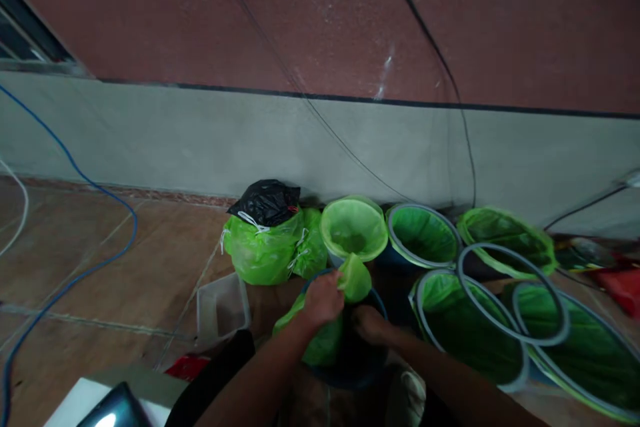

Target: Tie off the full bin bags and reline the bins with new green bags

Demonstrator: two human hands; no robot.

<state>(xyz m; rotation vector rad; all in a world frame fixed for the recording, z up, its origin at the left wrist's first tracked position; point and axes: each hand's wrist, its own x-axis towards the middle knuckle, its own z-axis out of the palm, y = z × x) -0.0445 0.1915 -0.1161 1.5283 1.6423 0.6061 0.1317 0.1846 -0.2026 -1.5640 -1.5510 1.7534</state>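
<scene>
Low in the middle stands a dark blue bin (350, 383) between my legs. My left hand (325, 297) is closed around a gathered light-green plastic bag (320, 347), part of which sticks up above the fist. The rest of the bag hangs over the bin's left side and down inside. My right hand (371, 323) reaches into the bin on its right side; its fingers are in shadow and I cannot make out whether they grip anything. Just behind the bin is another bin lined with a pale green bag (354, 227).
Tied green bags (265, 253) with a black bag (265, 202) on top lean by the wall. Several lined bins stand at right, with a loose grey ring (563, 310) across two. At left are a clear plastic tub (223, 307) and a blue hose (75, 273).
</scene>
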